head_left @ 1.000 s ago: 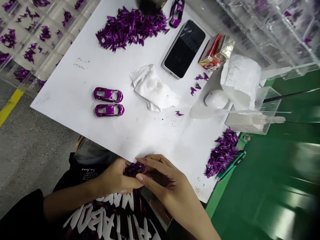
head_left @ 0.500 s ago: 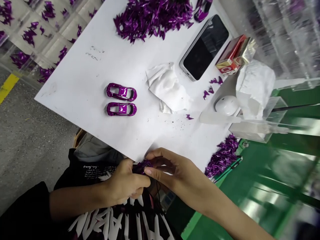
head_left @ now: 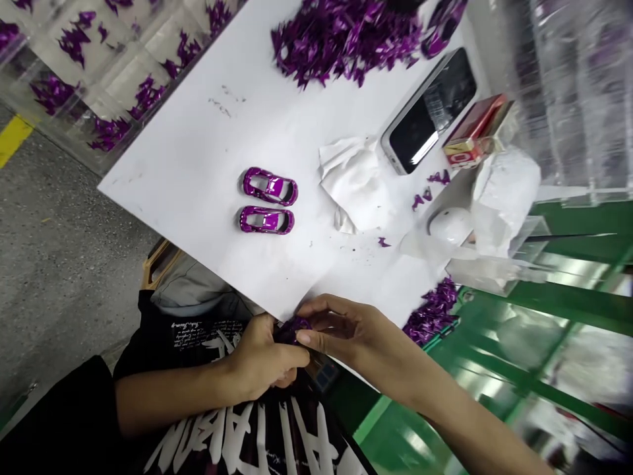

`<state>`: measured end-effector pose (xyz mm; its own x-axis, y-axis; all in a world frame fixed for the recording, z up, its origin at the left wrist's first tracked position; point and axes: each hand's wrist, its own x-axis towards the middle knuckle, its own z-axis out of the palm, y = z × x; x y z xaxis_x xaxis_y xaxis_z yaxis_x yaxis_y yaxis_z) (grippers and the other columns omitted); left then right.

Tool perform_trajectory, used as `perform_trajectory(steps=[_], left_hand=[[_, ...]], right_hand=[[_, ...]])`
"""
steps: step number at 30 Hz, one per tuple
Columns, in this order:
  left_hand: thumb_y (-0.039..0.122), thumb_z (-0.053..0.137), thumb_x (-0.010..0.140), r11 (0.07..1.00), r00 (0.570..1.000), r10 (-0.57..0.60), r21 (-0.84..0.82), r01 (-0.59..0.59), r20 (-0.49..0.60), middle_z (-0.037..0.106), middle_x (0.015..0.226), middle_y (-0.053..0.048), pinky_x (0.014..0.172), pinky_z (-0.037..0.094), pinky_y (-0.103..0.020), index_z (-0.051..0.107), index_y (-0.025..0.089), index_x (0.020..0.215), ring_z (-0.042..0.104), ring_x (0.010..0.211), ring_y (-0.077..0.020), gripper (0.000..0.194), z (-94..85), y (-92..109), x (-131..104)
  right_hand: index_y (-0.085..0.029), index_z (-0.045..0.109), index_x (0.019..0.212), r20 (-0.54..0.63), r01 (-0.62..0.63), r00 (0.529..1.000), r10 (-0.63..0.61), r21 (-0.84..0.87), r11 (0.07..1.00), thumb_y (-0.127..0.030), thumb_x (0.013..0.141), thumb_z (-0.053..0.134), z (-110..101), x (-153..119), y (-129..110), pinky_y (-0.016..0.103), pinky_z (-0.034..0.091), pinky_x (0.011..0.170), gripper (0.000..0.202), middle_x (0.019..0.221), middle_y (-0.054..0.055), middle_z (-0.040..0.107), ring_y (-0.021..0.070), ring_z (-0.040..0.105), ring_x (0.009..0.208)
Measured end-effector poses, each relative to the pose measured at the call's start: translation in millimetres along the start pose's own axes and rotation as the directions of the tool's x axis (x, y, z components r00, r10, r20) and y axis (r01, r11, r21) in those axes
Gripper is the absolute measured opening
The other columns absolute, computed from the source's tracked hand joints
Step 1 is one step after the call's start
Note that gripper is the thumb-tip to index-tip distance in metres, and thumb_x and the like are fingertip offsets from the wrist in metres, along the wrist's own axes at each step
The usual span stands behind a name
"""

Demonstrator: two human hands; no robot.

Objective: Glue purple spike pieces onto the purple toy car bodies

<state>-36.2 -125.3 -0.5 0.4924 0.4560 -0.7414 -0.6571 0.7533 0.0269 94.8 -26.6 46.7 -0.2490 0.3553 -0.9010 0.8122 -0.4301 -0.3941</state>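
Observation:
My left hand [head_left: 264,359] is closed around a shiny purple toy car body [head_left: 293,328] at the table's near corner. Most of that piece is hidden by the fingers. From the other side, my right hand [head_left: 343,330] pinches at it with thumb and fingertips; any small part between them is too hidden to make out. Two purple toy car shells, an upper one [head_left: 270,186] and a lower one [head_left: 266,220], lie side by side on the white tabletop [head_left: 198,191]. A crumpled white cloth [head_left: 356,185] rests to their right.
A heap of small purple parts [head_left: 346,39] lies at the back, beside a phone [head_left: 430,109] and a red box [head_left: 475,132]. More parts [head_left: 432,310] sit at the right edge, near a white bottle [head_left: 430,251]. Clear compartment trays [head_left: 119,79] stand at the left.
The camera view has shifted, so the tabletop things appear farther right and slightly lower. Both hands keep nearly the same grip on the purple piece.

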Motion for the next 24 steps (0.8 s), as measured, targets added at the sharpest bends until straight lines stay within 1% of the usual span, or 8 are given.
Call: perform_trajectory(steps=[3, 5, 7, 10, 14, 16, 19, 24], left_hand=[[0.022, 0.076, 0.067, 0.994, 0.998, 0.053, 0.100, -0.050, -0.023, 0.051, 0.055, 0.008, 0.044, 0.033, -0.022, 0.059, 0.018, 0.090, 0.047, 0.045, -0.0085, 0.028, -8.7, -9, 0], [0.025, 0.084, 0.069, 0.966, 0.981, 0.195, 0.168, -0.196, 0.021, 0.072, 0.091, -0.004, 0.073, 0.054, -0.028, 0.062, 0.017, 0.108, 0.070, 0.085, -0.0180, 0.045, -19.1, -19, -6], [0.030, 0.084, 0.077, 0.938, 0.962, 0.229, 0.230, -0.259, 0.151, 0.071, 0.121, -0.011, 0.102, 0.052, -0.038, 0.053, 0.019, 0.133, 0.067, 0.118, -0.0256, 0.065, -31.2, -30, -17], [0.031, 0.078, 0.086, 0.888, 0.953, 0.272, 0.347, -0.303, 0.134, 0.066, 0.134, -0.013, 0.109, 0.048, -0.046, 0.020, 0.027, 0.160, 0.065, 0.123, -0.0267, 0.094, -42.9, -39, -41], [0.027, 0.077, 0.087, 0.673, 0.891, 0.431, 0.606, -0.424, 0.145, 0.070, 0.123, -0.012, 0.107, 0.050, -0.044, 0.053, 0.024, 0.146, 0.068, 0.116, -0.0277, 0.064, -31.9, -27, -57], [0.026, 0.084, 0.081, 0.727, 0.914, 0.369, 0.560, -0.397, 0.168, 0.072, 0.116, -0.010, 0.101, 0.054, -0.042, 0.065, 0.024, 0.134, 0.071, 0.108, -0.0265, 0.057, -18.2, -12, -53], [0.028, 0.092, 0.075, 0.889, 0.903, 0.248, 0.289, -0.356, 0.350, 0.074, 0.099, -0.004, 0.087, 0.060, -0.040, 0.067, 0.030, 0.134, 0.075, 0.087, -0.0208, 0.064, 2.1, 14, -37], [0.031, 0.091, 0.078, 0.947, 0.824, 0.272, 0.016, -0.322, 0.498, 0.072, 0.099, 0.001, 0.081, 0.061, -0.032, 0.076, 0.038, 0.115, 0.073, 0.083, -0.0141, 0.040, 27.2, 43, -14]], right_hand=[[-0.023, 0.072, 0.100, -0.059, 0.070, 0.996, -0.068, 0.037, 0.997, -0.058, 0.079, 0.080, 7, -9, 9, 0.036, 0.061, 0.079, 0.042, 0.090, 0.005, 0.077, 0.0239, 0.075, 0.086], [-0.023, 0.071, 0.100, -0.083, 0.132, 0.989, -0.126, 0.074, 0.988, -0.056, 0.081, 0.079, 15, -16, 16, 0.035, 0.060, 0.080, 0.039, 0.092, 0.004, 0.078, 0.0227, 0.074, 0.087], [-0.022, 0.069, 0.098, -0.070, 0.180, 0.983, -0.171, 0.149, 0.972, -0.056, 0.081, 0.079, 25, -23, 22, 0.034, 0.060, 0.077, 0.039, 0.092, 0.005, 0.078, 0.0218, 0.074, 0.085], [-0.022, 0.065, 0.093, -0.046, 0.250, 0.968, -0.246, 0.212, 0.945, -0.054, 0.079, 0.082, 36, -33, 23, 0.033, 0.059, 0.074, 0.039, 0.093, 0.006, 0.077, 0.0216, 0.073, 0.082], [-0.023, 0.065, 0.089, -0.132, 0.379, 0.921, -0.366, 0.089, 0.921, -0.046, 0.080, 0.082, 36, -52, 19, 0.031, 0.057, 0.070, 0.029, 0.091, 0.004, 0.076, 0.0210, 0.071, 0.080], [-0.024, 0.068, 0.086, -0.223, 0.456, 0.869, -0.443, 0.008, 0.890, -0.046, 0.083, 0.078, 25, -62, 19, 0.032, 0.056, 0.069, 0.024, 0.088, 0.003, 0.076, 0.0217, 0.071, 0.078], [-0.026, 0.073, 0.082, -0.502, 0.484, 0.735, -0.456, -0.082, 0.871, -0.054, 0.092, 0.066, -5, -71, 26, 0.034, 0.055, 0.068, 0.031, 0.086, 0.004, 0.077, 0.0244, 0.072, 0.081], [-0.024, 0.065, 0.082, -0.965, 0.341, 0.208, -0.157, -0.079, 0.937, -0.060, 0.087, 0.069, -65, -50, 40, 0.037, 0.053, 0.069, 0.037, 0.087, 0.006, 0.075, 0.0247, 0.070, 0.078]])
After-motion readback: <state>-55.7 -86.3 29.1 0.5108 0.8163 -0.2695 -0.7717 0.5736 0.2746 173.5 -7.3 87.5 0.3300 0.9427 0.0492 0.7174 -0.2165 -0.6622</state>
